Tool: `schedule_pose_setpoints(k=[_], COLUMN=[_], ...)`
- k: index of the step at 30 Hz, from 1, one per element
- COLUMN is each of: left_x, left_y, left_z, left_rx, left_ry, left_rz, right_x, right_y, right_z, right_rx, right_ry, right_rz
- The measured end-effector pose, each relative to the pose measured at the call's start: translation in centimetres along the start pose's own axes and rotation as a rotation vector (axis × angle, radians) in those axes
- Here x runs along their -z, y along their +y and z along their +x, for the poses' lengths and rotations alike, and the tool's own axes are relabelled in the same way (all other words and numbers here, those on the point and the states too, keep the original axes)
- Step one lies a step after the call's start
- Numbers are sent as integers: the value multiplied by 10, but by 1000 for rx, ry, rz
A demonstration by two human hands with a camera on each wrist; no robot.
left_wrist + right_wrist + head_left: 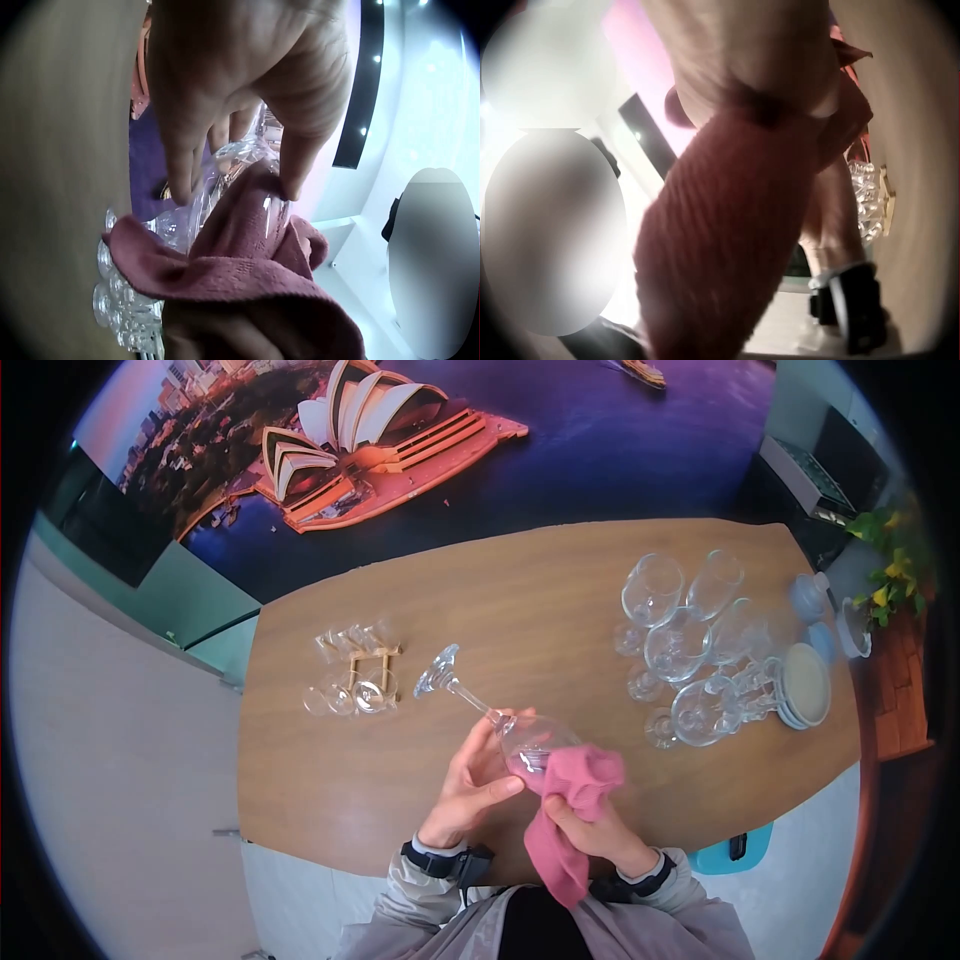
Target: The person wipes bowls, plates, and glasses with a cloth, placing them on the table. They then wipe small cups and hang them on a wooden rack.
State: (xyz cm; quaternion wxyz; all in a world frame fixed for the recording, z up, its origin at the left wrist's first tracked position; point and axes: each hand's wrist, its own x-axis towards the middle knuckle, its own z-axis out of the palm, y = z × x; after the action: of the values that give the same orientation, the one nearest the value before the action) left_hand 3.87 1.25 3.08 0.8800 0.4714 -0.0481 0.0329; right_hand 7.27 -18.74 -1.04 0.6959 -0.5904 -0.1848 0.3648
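Your left hand (465,785) holds the wine glass (525,740) with fingers and thumb spread around its bowl. The glass is tilted: its foot points toward the far left and its bowl toward your right hand (603,832). Your right hand grips the pink cloth (552,842); part of the cloth sits inside the bowl, and a loose end hangs below the hand. Both hands are positioned above the near edge of the tabletop (540,610). On your left, small glasses (372,698) stand about a light-brown rack (355,676). On your right, more stemmed glasses (676,645) are grouped beside stacked dishes (807,685).
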Motion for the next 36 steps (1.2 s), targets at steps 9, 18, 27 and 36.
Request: schedule_pose_setpoints(k=[9,18,27,36], left_x=[-7,-3,-1,-3], left_y=[2,15,6,20], left_z=[2,-5,-12,-8], left_rx=[399,228,267,278], left_ry=[323,77,89,23], left_rz=[49,124,57,174], right_x=[-13,-3,-3,-10], right_y=[14,0,16,-6], right_z=[13,3,-8,0], right_rx=[465,322,303,372], right_ry=[-39,13,4,-7], right_rz=[-449,-152,-56,-134])
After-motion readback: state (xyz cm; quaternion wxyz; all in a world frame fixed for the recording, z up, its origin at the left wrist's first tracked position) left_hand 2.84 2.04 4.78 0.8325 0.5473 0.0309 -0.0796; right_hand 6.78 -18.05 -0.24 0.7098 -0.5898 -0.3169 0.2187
